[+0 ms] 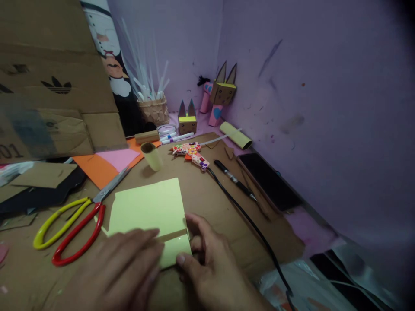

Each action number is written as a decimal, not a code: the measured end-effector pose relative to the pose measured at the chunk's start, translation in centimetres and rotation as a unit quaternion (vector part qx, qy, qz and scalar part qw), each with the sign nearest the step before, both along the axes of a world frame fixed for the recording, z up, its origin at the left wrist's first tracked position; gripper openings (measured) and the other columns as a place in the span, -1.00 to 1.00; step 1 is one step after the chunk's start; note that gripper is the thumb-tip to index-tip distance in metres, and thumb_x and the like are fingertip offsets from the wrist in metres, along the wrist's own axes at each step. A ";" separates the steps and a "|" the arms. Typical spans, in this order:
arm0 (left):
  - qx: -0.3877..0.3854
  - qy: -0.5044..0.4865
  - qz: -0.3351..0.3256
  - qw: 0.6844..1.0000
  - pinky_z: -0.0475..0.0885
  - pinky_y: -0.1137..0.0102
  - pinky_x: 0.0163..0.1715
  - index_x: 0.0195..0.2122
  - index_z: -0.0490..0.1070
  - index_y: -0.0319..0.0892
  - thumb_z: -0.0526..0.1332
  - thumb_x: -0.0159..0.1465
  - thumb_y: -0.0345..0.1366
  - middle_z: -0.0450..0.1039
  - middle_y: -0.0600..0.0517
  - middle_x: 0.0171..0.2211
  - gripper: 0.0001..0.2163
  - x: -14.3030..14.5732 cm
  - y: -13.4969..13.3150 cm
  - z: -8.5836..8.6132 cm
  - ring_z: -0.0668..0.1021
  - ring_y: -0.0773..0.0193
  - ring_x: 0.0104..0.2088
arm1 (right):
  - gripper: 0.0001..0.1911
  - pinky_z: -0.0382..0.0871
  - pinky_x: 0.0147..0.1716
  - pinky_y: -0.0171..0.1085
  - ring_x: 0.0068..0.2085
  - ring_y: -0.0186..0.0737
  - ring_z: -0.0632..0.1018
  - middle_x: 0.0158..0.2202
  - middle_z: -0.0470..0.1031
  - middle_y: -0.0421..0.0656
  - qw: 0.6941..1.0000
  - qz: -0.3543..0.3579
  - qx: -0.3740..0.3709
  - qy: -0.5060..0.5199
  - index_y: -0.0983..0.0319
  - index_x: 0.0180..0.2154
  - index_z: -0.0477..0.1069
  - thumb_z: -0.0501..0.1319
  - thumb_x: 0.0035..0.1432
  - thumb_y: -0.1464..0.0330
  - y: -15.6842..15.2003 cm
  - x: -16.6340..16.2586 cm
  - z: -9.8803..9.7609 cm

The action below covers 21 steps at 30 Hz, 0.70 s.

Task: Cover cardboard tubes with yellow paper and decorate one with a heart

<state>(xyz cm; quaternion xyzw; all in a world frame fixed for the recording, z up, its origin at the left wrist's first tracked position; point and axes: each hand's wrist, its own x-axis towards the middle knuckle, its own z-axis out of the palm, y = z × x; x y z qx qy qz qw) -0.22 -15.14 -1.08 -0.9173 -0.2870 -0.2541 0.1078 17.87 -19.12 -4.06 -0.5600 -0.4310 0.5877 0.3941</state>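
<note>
A pale yellow paper sheet [149, 205] lies on the cardboard work surface, its near edge against a yellow-covered tube [175, 252]. My right hand [210, 259] grips the tube's right end, thumb on the near side and fingers behind. Over the left part of the tube and the sheet's near edge lies my left hand [119, 263], slightly blurred, its fingers bent over the tube; the tube's left end is hidden beneath it. Scissors [97, 199] with yellow and red handles rest open left of the sheet. Behind the sheet stands a short yellow tube [152, 156].
A patterned glue gun [193, 153] lies behind the sheet, its black cord [246, 216] running down the right. Nearby are a pen [235, 179], a phone [269, 179] and another yellow tube [236, 135]. Cardboard animal figures [187, 123] stand at the back; a large box [58, 86] is left.
</note>
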 end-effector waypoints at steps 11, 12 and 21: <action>-0.271 0.198 0.157 0.929 0.37 0.26 -0.23 -0.17 0.39 -0.22 0.09 0.11 -0.23 0.44 -0.14 -0.14 -0.71 3.9 11.4 2.3 0.48 0.03 -0.15 | -0.35 0.27 -0.55 -0.34 -0.51 -0.23 0.47 -0.51 0.50 -0.20 0.996 0.009 0.007 -0.092 0.27 0.12 0.11 0.13 -0.08 0.50 0.8 -0.1 1.5; -0.275 0.208 0.167 0.924 0.37 0.27 -0.28 -0.18 0.39 -0.22 0.10 0.09 -0.22 0.45 -0.13 -0.20 -0.70 4.2 11.5 2.4 0.49 0.03 -0.19 | -0.35 0.27 -0.54 -0.34 -0.50 -0.22 0.47 -0.51 0.50 -0.19 0.995 0.010 0.006 -0.095 0.27 0.12 0.12 0.13 -0.08 0.50 0.8 -0.1 1.6; -0.341 0.180 0.176 0.906 0.28 0.39 -0.51 -0.48 0.39 -0.18 0.08 0.08 -0.22 0.44 0.02 -0.51 -0.83 4.0 11.7 3.2 0.49 0.19 -0.46 | -0.33 0.28 -0.53 -0.31 -0.51 -0.21 0.48 -0.49 0.51 -0.19 0.996 0.007 0.003 -0.092 0.26 0.13 0.09 0.12 -0.10 0.49 0.9 -0.2 1.8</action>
